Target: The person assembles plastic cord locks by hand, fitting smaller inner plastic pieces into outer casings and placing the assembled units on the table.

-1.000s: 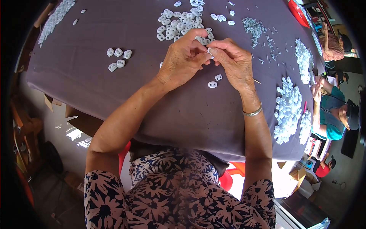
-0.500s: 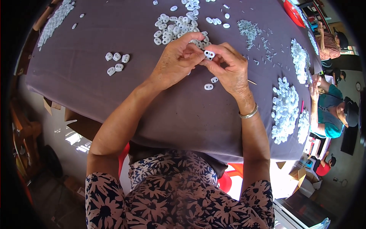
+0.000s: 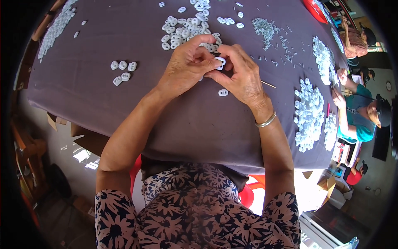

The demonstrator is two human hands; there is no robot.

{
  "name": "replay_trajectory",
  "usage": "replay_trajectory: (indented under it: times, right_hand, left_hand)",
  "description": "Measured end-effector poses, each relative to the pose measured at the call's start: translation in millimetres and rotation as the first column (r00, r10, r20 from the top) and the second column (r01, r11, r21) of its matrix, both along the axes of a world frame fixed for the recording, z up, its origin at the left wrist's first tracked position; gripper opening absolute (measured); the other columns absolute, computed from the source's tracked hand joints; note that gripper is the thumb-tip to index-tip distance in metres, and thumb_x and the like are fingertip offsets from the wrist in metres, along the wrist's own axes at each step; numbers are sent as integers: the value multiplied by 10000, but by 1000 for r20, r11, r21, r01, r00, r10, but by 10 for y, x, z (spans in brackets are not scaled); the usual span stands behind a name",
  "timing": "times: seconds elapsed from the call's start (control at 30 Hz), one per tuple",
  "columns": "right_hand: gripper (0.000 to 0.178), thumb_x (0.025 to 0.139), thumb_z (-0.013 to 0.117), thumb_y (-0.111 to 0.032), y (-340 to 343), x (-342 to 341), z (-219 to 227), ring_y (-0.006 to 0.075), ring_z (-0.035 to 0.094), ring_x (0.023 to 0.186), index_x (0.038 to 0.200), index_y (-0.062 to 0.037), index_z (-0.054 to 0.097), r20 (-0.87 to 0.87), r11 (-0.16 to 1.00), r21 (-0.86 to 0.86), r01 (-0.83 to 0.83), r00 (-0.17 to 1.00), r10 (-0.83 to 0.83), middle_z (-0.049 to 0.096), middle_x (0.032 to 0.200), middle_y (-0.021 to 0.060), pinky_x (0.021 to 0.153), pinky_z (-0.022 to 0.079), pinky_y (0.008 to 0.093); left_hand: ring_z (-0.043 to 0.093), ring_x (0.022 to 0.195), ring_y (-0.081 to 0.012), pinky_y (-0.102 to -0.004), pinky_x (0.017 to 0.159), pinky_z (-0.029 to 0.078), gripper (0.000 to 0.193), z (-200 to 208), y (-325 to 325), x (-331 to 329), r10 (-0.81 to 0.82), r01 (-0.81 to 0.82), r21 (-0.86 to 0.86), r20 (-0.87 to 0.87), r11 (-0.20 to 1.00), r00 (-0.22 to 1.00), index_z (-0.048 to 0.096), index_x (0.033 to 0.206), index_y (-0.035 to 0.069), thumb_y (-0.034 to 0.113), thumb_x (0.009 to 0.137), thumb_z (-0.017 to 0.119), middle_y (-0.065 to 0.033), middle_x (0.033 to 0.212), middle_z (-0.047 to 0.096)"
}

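A small white two-hole cord lock (image 3: 220, 61) is pinched between my two hands over the dark cloth. My left hand (image 3: 185, 67) is closed, its thumb tip pressed on the piece's face. From the other side my right hand (image 3: 239, 74) grips the piece between thumb and bent fingers. Part of another white piece shows beneath my left fingers. One loose cord lock (image 3: 223, 92) lies on the cloth just nearer than my right hand. Beyond my hands spreads a pile of white cord locks (image 3: 182, 31). Several finished-looking pieces (image 3: 123, 65) sit in a small group at left.
Small metal springs (image 3: 266, 30) lie scattered at the far right of my hands. A thin wooden stick (image 3: 268, 84) rests beside my right wrist. Heaps of translucent white parts (image 3: 309, 114) cover the table's right side. A co-worker in a teal shirt (image 3: 360, 116) sits there. A red bowl (image 3: 315, 11) stands far right.
The held cord lock has turned, and my left thumb now presses on its face. My hands have shifted slightly left in the picture, as has the table. My right hand now covers one loose piece.
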State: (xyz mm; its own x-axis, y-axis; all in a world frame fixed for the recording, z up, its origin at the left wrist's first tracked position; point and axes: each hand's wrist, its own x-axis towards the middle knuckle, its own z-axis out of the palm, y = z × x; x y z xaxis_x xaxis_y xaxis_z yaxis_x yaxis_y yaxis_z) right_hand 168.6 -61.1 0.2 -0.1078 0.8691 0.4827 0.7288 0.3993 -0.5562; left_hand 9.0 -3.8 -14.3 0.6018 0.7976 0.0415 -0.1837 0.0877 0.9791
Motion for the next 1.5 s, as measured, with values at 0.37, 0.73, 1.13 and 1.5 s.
replay_trajectory:
  times: [0.37,0.73,1.13,1.5]
  right_hand:
    - [377,767,704,-351,-33,71,4,263,649,707,807,-26,519,416,1000,11,-29,909,22,620,743,98,583,531,374]
    - [304,820,676,-269,-85,47,-89,287,625,635,755,-30,499,351,998,19,-58,935,48,589,664,117,542,504,383]
    - [130,850,648,-111,-43,113,-97,90,469,529,809,-31,553,-90,996,7,91,992,-90,515,596,27,506,417,249]
    - [531,986,435,-359,4,330,-113,46,307,370,547,-60,441,-498,971,-232,50,852,-163,380,467,-29,356,222,208]
  left_hand:
    - [483,692,-40,-203,613,401,295,30,-35,36,-107,107,-66,6,992,994,607,1157,70,77,862,610,38,774,566]
    - [429,660,-48,-205,615,361,318,86,-109,60,-65,65,-114,9,991,998,660,1106,71,60,801,572,30,753,564]
    - [505,680,-57,-204,610,416,85,171,82,-127,195,-184,238,-27,954,980,626,942,36,63,870,591,10,738,552]
    - [592,654,-140,-272,618,478,154,62,-117,-1297,607,-219,661,-441,718,660,658,949,15,82,810,658,-82,753,641]
